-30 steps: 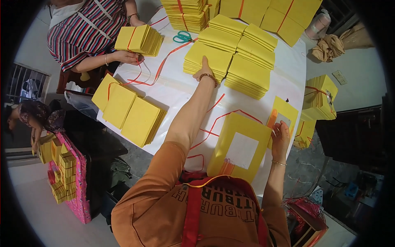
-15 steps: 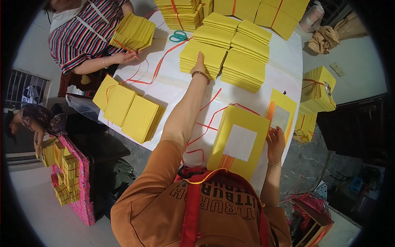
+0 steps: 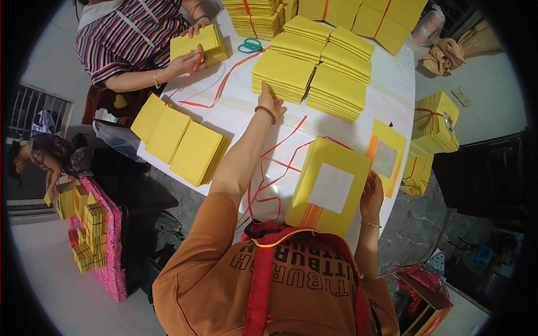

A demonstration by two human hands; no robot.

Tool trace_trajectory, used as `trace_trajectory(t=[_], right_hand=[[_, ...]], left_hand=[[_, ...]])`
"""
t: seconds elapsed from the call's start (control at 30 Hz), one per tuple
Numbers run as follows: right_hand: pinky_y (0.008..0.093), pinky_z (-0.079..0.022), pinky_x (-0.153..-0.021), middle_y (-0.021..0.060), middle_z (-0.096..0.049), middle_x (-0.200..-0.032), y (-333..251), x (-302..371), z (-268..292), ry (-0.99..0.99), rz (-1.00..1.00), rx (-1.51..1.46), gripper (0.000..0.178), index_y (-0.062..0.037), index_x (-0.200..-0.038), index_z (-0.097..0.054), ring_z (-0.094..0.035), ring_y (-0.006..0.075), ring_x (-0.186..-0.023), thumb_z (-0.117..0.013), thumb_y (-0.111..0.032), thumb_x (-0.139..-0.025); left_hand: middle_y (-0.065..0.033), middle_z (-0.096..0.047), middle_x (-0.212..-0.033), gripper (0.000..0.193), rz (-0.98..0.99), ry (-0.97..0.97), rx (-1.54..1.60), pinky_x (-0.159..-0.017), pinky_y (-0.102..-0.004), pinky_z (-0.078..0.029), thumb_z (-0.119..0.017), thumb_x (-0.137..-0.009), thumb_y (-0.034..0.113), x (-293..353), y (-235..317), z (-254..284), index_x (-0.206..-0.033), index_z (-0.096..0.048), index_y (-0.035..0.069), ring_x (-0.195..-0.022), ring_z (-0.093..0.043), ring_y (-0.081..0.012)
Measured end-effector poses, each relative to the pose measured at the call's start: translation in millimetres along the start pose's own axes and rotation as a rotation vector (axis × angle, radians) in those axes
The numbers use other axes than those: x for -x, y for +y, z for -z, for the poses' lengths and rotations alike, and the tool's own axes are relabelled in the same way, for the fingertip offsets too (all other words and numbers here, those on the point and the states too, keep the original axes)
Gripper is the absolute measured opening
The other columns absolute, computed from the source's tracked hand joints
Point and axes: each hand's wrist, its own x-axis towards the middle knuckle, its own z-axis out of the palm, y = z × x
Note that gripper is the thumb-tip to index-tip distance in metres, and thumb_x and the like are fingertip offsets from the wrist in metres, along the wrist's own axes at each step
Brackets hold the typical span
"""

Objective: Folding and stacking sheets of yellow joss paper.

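Note:
My left hand point(image 3: 271, 102) is at the near edge of a stack of yellow paper sheets or envelopes point(image 3: 284, 70), thumb and fingers apart, fingertips at the stack's lower side. A second yellow stack point(image 3: 336, 89) stands right beside it. In front of my body lies a larger yellow pile point(image 3: 302, 182) with a white label point(image 3: 330, 188) and an orange stripe on top. My right hand point(image 3: 372, 196) rests loosely curled against that pile's right edge, its fingers partly apart. Beyond it, a flat yellow sheet point(image 3: 397, 147) with a pale panel lies at the table's right side.
Red ribbon point(image 3: 278, 162) winds across the white table point(image 3: 241, 112). Green-handled scissors point(image 3: 250, 46) lie at the back. Leaning yellow packets point(image 3: 196, 151) lie at left. Across the table, a person's hand point(image 3: 188, 60) holds a yellow bundle point(image 3: 208, 40). Tied bundles point(image 3: 434, 120) stand off the right edge.
My left hand has drawn back from the top of the yellow stack to its near edge. My right hand has shifted slightly toward me. The other person's bundle is turned and gripped with both hands.

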Motion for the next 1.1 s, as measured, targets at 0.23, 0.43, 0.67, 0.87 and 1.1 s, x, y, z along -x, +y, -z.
trace_trajectory(t=[0.23,0.43,0.67,0.87,1.1], right_hand=[[0.0331,-0.041,-0.081,-0.0005,-0.059,-0.099,8,13,22,0.01,0.011,-0.026,0.029,-0.0106,-0.109,-0.054,-0.055,0.0149,-0.094,-0.048,-0.034,-0.093],[0.0331,-0.042,-0.08,-0.0001,-0.059,-0.096,3,27,18,0.004,0.026,-0.025,0.027,-0.01,-0.11,-0.053,-0.055,0.0147,-0.094,-0.051,-0.03,-0.092],[0.0304,-0.042,-0.078,0.0003,-0.06,-0.097,-5,56,21,-0.007,0.149,-0.007,0.023,-0.0103,-0.11,-0.053,-0.056,0.0131,-0.092,-0.051,-0.026,-0.093],[0.0297,-0.042,-0.078,-0.0001,-0.061,-0.096,1,79,13,0.016,0.2,0.099,0.021,-0.0102,-0.109,-0.054,-0.056,0.0119,-0.091,-0.053,-0.023,-0.092],[0.0303,-0.042,-0.08,-0.001,-0.061,-0.096,29,83,32,0.033,0.133,0.073,0.023,-0.0115,-0.111,-0.054,-0.056,0.0119,-0.094,-0.053,-0.025,-0.092]], left_hand=[[-0.0152,-0.046,-0.12,0.061,-0.691,-0.247,-1.959,-0.084,-0.0477,-0.038,-0.058,-0.077,0.051,131,-57,56,-0.12,-0.049,0.008,-0.111,-0.043,-0.0301],[-0.0097,-0.058,-0.096,0.029,-1.239,-0.462,-1.54,-0.074,-0.0384,-0.042,-0.057,-0.077,0.005,144,-113,137,-0.106,-0.06,0.009,-0.091,-0.054,-0.0286],[0.0007,-0.059,-0.076,0.02,-0.438,-0.269,-0.636,-0.054,-0.0188,-0.039,-0.052,-0.083,-0.001,183,-57,122,-0.098,-0.065,0.002,-0.06,-0.046,-0.005],[-0.003,-0.059,-0.076,0.022,-0.287,-0.237,-0.67,-0.049,-0.0198,-0.039,-0.05,-0.084,-0.002,199,-48,144,-0.102,-0.061,-0.002,-0.055,-0.048,-0.0077],[-0.0087,-0.062,-0.083,0.029,-0.024,-0.158,-0.166,-0.053,-0.0199,-0.045,-0.05,-0.083,-0.005,201,-146,182,-0.111,-0.059,-0.001,-0.06,-0.054,-0.0108]])
